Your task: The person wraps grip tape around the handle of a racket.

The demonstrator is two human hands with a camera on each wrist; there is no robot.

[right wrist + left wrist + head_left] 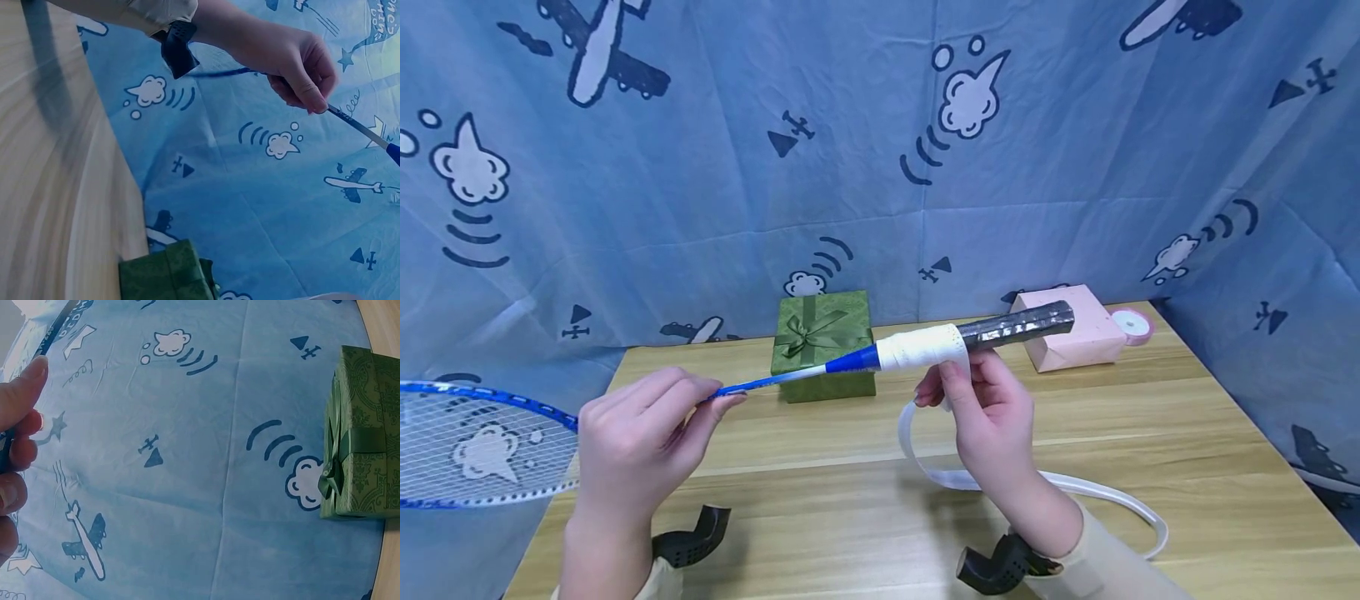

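A badminton racket with a blue frame (475,442) is held level above the wooden table (850,517). My left hand (715,400) pinches its thin blue shaft (760,384) between thumb and fingers; the left wrist view shows those fingers (15,425) on the shaft (56,328). The handle is dark grey (1015,327) at the butt, with white grip tape (921,347) wound on near the shaft. My right hand (943,383) pinches the tape just under the handle. The loose tape strip (1075,487) loops down onto the table. The right wrist view shows the left hand (300,62) and shaft (359,125).
A green gift box with a bow (823,346) stands at the table's back, just behind the shaft. A pink box (1075,337) and a pink ribbon roll (1132,325) sit at the back right. Blue patterned cloth (700,167) hangs behind and at both sides.
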